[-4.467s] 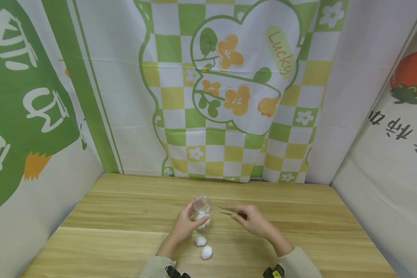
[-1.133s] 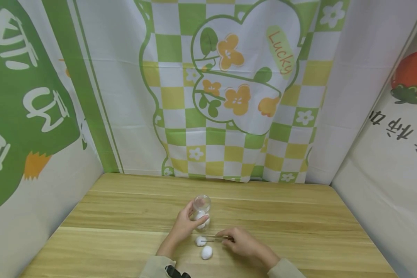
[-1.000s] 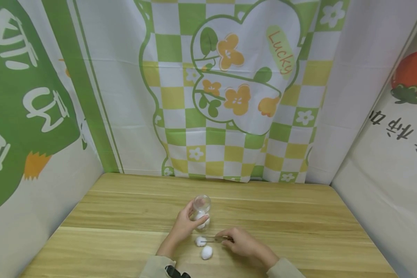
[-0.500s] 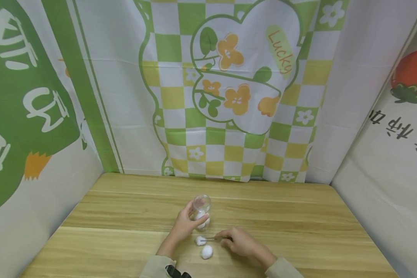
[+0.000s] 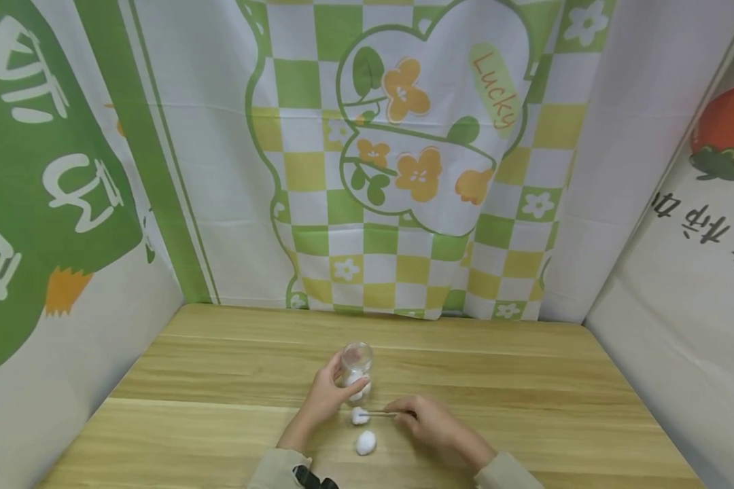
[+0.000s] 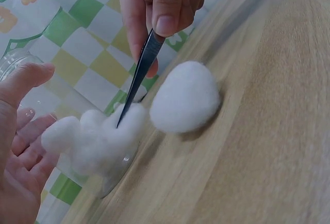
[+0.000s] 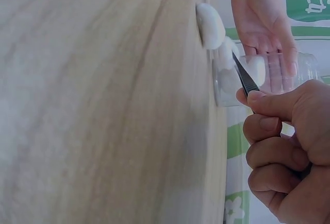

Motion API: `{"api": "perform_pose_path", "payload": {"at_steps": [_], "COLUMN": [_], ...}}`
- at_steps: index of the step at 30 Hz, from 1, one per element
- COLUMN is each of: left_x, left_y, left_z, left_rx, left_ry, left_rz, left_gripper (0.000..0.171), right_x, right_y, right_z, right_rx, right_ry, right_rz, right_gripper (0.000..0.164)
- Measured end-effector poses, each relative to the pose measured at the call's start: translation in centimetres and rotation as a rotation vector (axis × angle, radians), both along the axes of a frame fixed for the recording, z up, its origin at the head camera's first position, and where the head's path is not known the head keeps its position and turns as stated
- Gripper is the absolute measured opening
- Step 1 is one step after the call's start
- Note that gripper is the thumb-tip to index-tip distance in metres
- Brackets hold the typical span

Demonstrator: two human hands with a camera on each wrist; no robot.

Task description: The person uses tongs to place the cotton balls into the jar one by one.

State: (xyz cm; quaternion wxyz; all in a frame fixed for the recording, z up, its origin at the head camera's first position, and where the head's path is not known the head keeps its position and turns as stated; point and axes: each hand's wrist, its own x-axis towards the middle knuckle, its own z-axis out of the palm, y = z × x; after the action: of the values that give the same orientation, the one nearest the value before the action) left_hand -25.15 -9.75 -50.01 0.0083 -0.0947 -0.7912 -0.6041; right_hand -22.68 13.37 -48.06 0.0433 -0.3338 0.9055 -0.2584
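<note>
My left hand (image 5: 325, 396) grips an upright clear glass jar (image 5: 357, 357), fingers behind it and thumb in front. Several white cotton balls (image 7: 256, 70) lie low inside the jar, seen through its wall in the right wrist view. In my right hand (image 5: 433, 422) a pair of dark metal tweezers (image 6: 139, 77) is pinched between thumb and fingers. Their tips press into one cotton ball (image 5: 357, 416), just in front of the jar's base. A second, rounder cotton ball (image 5: 366, 443) sits on the table nearer to me, beside the first.
The wooden table (image 5: 232, 380) runs back to a wall hung with a green and yellow checked cloth (image 5: 367, 244). Pale printed side walls close in the left and right. The jar's mouth faces up without a lid.
From the jar's mouth my right hand came down to the nearby cotton ball, and the tweezers closed on it. That ball has now shifted slightly toward the jar. My left hand stayed put.
</note>
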Motion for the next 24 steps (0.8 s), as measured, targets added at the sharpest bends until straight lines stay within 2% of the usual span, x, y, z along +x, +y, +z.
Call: {"api": "perform_pose_path", "payload": {"at_steps": [8, 16, 24], "left_x": [0.2, 0.1, 0.1], "left_y": [-0.1, -0.1, -0.1], "left_z": [0.2, 0.2, 0.2], "left_rx": [-0.009, -0.014, -0.007], "left_ry": [0.01, 0.016, 0.017], "left_rz": [-0.006, -0.01, -0.005], "left_gripper": [0.08, 0.079, 0.079], "right_x": [0.0, 0.0, -0.3], "right_y": [0.9, 1.6, 2.3], "right_z": [0.2, 0.7, 1.1], "right_rx": [-0.031, -0.038, -0.074], "right_ry": [-0.015, 0.02, -0.004], "right_rz": [-0.008, -0.052, -0.057], "right_gripper": [0.026, 0.025, 0.026]}}
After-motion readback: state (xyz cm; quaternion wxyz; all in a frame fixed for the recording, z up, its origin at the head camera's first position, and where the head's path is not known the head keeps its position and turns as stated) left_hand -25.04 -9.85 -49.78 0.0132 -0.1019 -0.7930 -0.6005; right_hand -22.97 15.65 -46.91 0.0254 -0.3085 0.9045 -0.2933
